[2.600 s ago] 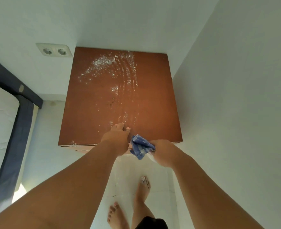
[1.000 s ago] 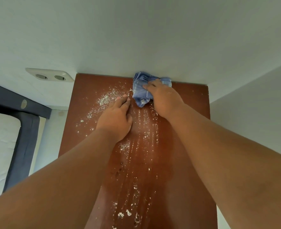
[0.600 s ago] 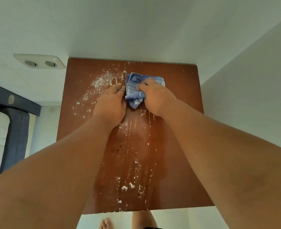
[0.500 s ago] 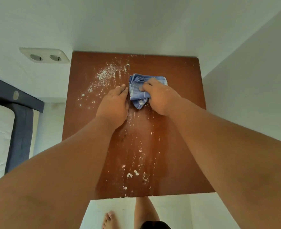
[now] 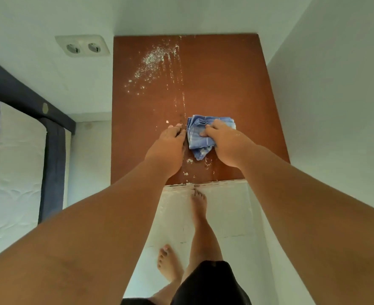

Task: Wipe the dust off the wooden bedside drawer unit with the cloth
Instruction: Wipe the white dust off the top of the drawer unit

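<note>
The wooden bedside drawer unit (image 5: 230, 84) shows its brown top from above, set in a corner between two white walls. White dust (image 5: 153, 60) lies thick at the back left, with thin streaks running forward down the middle and a few crumbs near the front edge. A crumpled blue checked cloth (image 5: 198, 134) sits on the top toward the front. My right hand (image 5: 223, 144) presses down on it and grips it. My left hand (image 5: 168, 148) lies flat on the wood just left of the cloth, fingers together.
A double wall socket (image 5: 82, 46) is on the wall at the left of the unit. A bed with a white mattress (image 5: 14, 172) and dark frame (image 5: 54, 170) stands at the left. My bare feet (image 5: 198, 201) stand on the white tiled floor before the unit.
My right hand has dragged the cloth from the back edge of the top toward the front, and my left hand slid forward beside it. New streaks mark the wiped strip.
</note>
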